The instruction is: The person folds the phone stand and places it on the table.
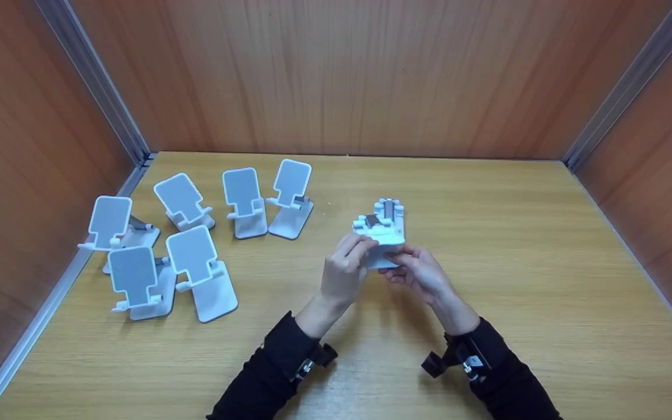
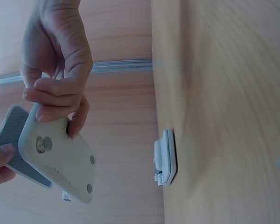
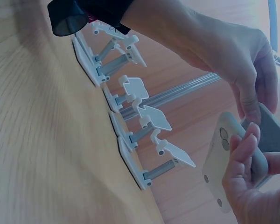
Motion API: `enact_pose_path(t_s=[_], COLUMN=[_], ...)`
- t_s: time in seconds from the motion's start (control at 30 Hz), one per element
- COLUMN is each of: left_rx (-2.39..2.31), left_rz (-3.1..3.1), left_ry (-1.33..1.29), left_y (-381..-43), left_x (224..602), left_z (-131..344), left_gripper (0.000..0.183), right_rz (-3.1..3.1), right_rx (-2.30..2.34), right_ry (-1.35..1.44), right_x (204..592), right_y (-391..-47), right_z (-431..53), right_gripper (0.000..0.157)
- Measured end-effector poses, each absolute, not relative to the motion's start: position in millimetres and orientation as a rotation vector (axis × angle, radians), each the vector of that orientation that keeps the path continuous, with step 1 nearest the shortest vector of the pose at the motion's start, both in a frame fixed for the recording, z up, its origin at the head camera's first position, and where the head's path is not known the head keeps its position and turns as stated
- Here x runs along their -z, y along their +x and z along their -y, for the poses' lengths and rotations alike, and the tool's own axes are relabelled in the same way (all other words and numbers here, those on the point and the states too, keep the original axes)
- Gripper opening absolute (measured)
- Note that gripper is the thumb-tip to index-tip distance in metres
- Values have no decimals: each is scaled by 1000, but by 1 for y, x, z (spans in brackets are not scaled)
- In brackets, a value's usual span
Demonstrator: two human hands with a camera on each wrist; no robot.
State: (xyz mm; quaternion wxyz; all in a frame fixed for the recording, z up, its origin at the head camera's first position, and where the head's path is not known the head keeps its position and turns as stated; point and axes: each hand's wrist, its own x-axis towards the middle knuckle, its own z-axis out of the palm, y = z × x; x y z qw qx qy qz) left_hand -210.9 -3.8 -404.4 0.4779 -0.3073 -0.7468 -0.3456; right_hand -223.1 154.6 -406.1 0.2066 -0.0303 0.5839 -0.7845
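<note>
Both hands hold a white phone stand (image 1: 380,255) partly folded, raised off the table. My left hand (image 1: 343,267) pinches the plate with the grey pad (image 2: 19,133). The right hand (image 1: 420,275) grips the base plate (image 2: 60,161), fingers on one face and thumb on the other. Round pads show on the underside of that base. In the right wrist view, the two plates stand at an angle, opening between the hands. A second phone stand (image 2: 165,158), folded flat, lies on the table just beyond the hands.
Several unfolded phone stands (image 1: 192,256) stand on the left part of the wooden table (image 1: 517,280). Two of them (image 1: 242,195) (image 1: 292,181) are nearest the back middle. Wood-grain panels (image 1: 347,76) enclose the table at the back and both sides.
</note>
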Motion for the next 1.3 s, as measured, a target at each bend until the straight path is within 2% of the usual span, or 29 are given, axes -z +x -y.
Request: enact_pose_path(t_s=[0.4,0.6,0.77,1.1,1.3], left_rx=[838,866,894,1115,1621], left_rz=[1741,1752,1751,1835,1875], left_ry=[-757,-798,-834,-808,-623], left_y=[-211,-210,-209,-214,-214], left_x=[402,404,407,409,408], left_z=[9,7,6,5,4], left_gripper=[30,26,20,16,32], right_rz=[-1463,-1362,-1376,-1477,-1512], right_rx=[2046,2103,2117,2156,2234], right_ry=[-396,-438,-367,-257,-222], right_x=[395,395,394,392,389], right_y=[-223,-227,-229,-230,-228], right_z=[-171,-177,-179,-177,-177], right_gripper=[49,33,32,20,19])
